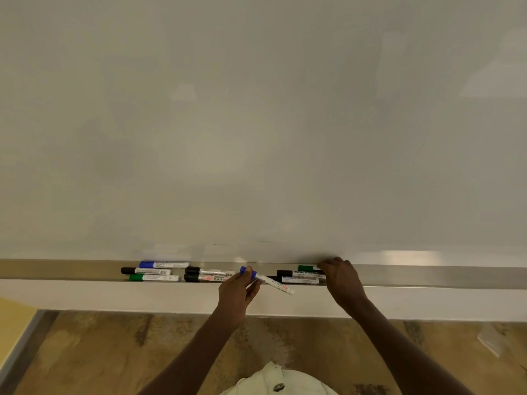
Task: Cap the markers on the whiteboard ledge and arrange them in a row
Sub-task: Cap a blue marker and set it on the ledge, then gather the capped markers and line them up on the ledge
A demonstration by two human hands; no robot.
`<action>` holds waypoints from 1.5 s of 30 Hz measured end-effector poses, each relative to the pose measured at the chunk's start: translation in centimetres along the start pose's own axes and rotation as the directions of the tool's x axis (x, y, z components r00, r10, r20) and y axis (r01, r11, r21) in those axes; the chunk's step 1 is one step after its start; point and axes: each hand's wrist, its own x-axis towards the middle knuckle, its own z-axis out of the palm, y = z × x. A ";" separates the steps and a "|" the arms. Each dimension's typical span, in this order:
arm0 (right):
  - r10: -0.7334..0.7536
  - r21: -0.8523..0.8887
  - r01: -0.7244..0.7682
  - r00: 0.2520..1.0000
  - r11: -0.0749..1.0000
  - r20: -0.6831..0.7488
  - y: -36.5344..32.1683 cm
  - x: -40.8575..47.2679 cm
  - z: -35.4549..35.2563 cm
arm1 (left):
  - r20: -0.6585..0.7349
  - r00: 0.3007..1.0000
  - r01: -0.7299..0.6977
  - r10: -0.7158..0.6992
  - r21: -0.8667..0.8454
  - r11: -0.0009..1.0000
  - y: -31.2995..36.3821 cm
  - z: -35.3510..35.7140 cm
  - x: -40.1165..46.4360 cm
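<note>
A blue-capped whiteboard marker is held in the left hand, thumb and fingers pinching it near the cap; the marker tilts, cap up and to the left, white barrel slanting down to the right past the front edge of the whiteboard ledge.

The right hand reaches onto the ledge with its fingers curled down over the right end of a small cluster of markers; whether it actually grips one cannot be told, since the fingertips are hidden behind the knuckles. That cluster holds a green-capped marker at the back, a black-capped marker in front of it, and another white-barrelled marker nearest the front edge.

Further left on the ledge lie two black-capped markers side by side, one behind and one in front whose label reads "white board marker"; further left again lie three more, well apart from the hands: a blue-capped one at the back, a black-capped one in the middle, and a green-capped one at the front; all lie lengthwise along the ledge with caps pointing left.

Above the ledge rises the blank whiteboard; below it shows a brown mottled floor, and a pale garment with a button at the bottom edge.
</note>
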 end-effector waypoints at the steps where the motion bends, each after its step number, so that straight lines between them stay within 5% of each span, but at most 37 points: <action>1: 0.001 -0.022 -0.001 1.000 1.000 0.021 0.2 0.0 0.0 | 0.000 1.000 0.003 -0.003 0.003 1.000 -0.1 0.0 0.0; 9: 0.020 0.007 -0.020 0.999 1.000 0.030 -0.2 0.0 0.2 | -0.009 1.000 0.008 -0.008 0.005 1.000 -0.5 -0.5 -0.3; 14: -0.044 0.226 0.063 0.995 0.972 -0.089 -4.1 0.3 -0.2 | 0.045 0.999 0.011 -0.012 0.016 1.000 -0.6 -0.3 -0.3; 21: -0.141 0.488 0.066 0.983 0.870 0.118 -10.9 2.3 -0.2 | 0.105 0.994 -0.028 0.024 0.040 0.999 0.0 -0.6 -0.2; 27: -0.188 0.443 0.082 0.961 0.893 0.201 -14.4 4.3 1.1 | 0.080 0.995 -0.052 0.054 -0.026 0.998 2.1 -3.3 0.5; 29: -0.138 0.409 0.052 0.973 0.911 0.184 -15.7 5.1 1.7 | 0.000 0.990 -0.143 0.144 0.096 0.985 2.7 -4.5 0.8; 30: -0.115 0.392 0.042 0.980 0.919 0.164 -16.0 5.5 1.8 | -0.079 0.962 -0.231 0.262 0.276 0.933 3.0 -5.1 1.0; 32: -0.092 0.360 0.042 0.988 0.932 0.121 -16.8 6.3 2.3 | -0.134 0.824 -0.331 0.550 0.674 0.660 3.9 -6.5 1.3; 34: -0.106 0.335 0.069 0.990 0.940 0.094 -17.6 6.9 2.9 | -0.094 0.695 -0.343 0.713 0.828 0.443 5.1 -7.6 1.6; 36: -0.132 0.309 0.099 0.987 0.946 0.089 -18.2 7.2 3.4 | -0.020 0.640 -0.352 0.768 0.881 0.316 6.0 -8.5 1.9; 39: -0.166 0.273 0.140 0.983 0.952 0.075 -19.0 7.7 4.0 | 0.038 0.634 -0.345 0.773 0.908 0.238 6.6 -9.0 2.3; 45: -0.179 0.211 0.151 0.977 0.966 0.117 -20.0 8.3 4.8 | 0.113 0.757 -0.263 0.644 0.954 0.141 7.5 -9.6 3.6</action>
